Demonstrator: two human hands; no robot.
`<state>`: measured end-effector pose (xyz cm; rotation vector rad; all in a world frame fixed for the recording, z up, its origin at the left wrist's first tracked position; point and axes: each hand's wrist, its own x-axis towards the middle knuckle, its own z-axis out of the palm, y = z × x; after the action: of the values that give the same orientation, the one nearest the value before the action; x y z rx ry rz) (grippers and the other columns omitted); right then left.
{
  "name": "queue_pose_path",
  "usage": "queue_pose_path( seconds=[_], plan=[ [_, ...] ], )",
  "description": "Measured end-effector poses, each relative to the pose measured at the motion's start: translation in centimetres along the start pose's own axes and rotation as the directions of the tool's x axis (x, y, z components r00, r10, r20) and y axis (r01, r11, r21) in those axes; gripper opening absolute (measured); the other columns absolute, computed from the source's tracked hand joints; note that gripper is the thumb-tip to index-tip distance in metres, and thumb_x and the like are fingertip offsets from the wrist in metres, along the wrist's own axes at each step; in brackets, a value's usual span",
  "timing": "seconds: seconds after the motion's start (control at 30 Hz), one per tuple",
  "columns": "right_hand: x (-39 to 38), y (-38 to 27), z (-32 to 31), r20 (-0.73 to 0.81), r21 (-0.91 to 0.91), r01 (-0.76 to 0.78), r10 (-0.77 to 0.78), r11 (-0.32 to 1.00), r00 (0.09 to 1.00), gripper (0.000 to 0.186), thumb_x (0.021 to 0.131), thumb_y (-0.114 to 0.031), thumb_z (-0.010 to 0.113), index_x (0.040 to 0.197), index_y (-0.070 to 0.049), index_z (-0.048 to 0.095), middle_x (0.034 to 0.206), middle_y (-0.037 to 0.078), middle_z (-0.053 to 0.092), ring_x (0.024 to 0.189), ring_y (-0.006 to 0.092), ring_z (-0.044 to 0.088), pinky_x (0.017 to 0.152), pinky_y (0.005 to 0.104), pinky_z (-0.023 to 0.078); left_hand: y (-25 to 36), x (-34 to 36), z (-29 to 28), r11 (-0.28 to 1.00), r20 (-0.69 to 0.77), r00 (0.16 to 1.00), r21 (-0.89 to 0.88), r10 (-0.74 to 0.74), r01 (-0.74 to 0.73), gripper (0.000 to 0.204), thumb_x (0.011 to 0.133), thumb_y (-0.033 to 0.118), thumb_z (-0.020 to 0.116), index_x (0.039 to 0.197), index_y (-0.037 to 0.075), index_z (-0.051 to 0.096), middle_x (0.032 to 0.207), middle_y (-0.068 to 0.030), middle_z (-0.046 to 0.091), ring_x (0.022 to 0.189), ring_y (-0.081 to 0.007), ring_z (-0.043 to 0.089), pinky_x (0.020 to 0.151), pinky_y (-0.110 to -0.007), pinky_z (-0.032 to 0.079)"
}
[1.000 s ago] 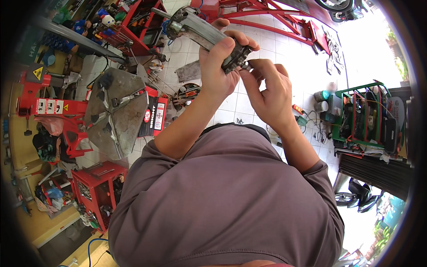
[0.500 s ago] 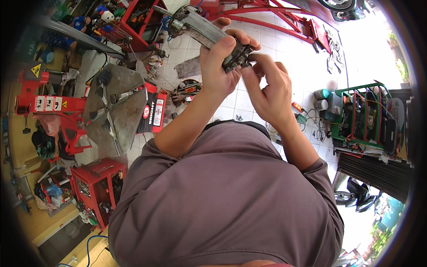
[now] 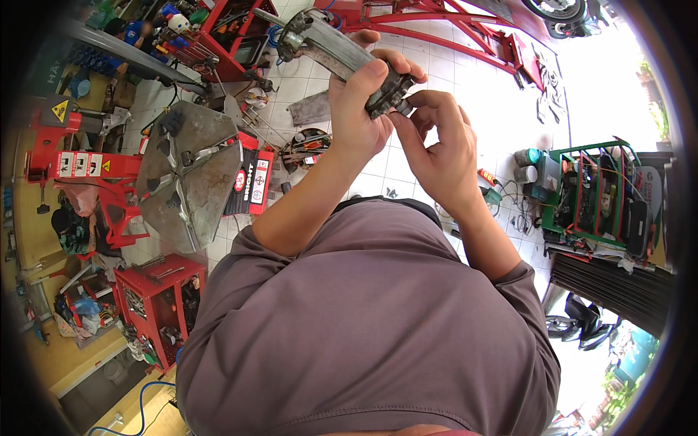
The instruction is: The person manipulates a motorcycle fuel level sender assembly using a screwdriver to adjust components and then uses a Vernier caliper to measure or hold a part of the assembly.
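Note:
My left hand (image 3: 356, 105) is wrapped around a worn, grey metal cylindrical part (image 3: 331, 47). It is held tilted in front of my body, with a flanged far-left end and a thin rod sticking out there. The dark, notched near-right end of this part faces my right hand (image 3: 442, 134). Thumb and forefinger of that hand pinch a small round metal piece (image 3: 403, 107) right at this end. Whether the small piece is seated in the part or only touching it cannot be made out.
To the left stands a red tyre-changing machine with a round metal turntable (image 3: 189, 178). A red tool cart (image 3: 161, 291) is below it. Tools lie in a round tray (image 3: 305, 147) on the tiled floor. At right is a green rack (image 3: 592, 192); a red lift frame (image 3: 429, 33) lies ahead.
The fingers of my right hand have shifted slightly at the end of the metal part, and the small round piece shows more clearly. My left hand keeps its hold almost unmoved.

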<state>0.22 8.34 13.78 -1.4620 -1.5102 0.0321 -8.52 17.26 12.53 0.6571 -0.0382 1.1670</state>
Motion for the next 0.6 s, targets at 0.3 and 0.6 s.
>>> queue_pose_path(
  seconds=[0.3, 0.6],
  plan=[
    [0.1, -0.3, 0.2, -0.028, 0.044, -0.047, 0.048, 0.998, 0.998, 0.015, 0.082, -0.016, 0.069, 0.091, -0.007, 0.060, 0.056, 0.000, 0.055, 0.049, 0.0127, 0.054, 0.063, 0.0279, 0.040, -0.2, 0.1, -0.2, 1.000, 0.018, 1.000, -0.012, -0.005, 0.005, 0.044, 0.087, 0.013, 0.056, 0.124, 0.001, 0.034, 0.087, -0.0116, 0.061, 0.085, -0.0260, 0.064, 0.082, -0.041, 0.053],
    [0.3, -0.1, 0.0, -0.003, -0.008, 0.011, -0.011, 1.000, 1.000, 0.018, 0.081, -0.014, 0.069, 0.095, -0.007, 0.061, 0.056, -0.001, 0.055, 0.048, 0.0122, 0.053, 0.061, 0.0275, 0.039, -0.5, 0.2, -0.6, 1.000, 0.029, 1.000, -0.028, -0.010, 0.011, 0.043, 0.088, 0.014, 0.055, 0.124, 0.003, 0.034, 0.086, -0.0112, 0.061, 0.084, -0.0253, 0.065, 0.083, -0.040, 0.053]
  ],
)
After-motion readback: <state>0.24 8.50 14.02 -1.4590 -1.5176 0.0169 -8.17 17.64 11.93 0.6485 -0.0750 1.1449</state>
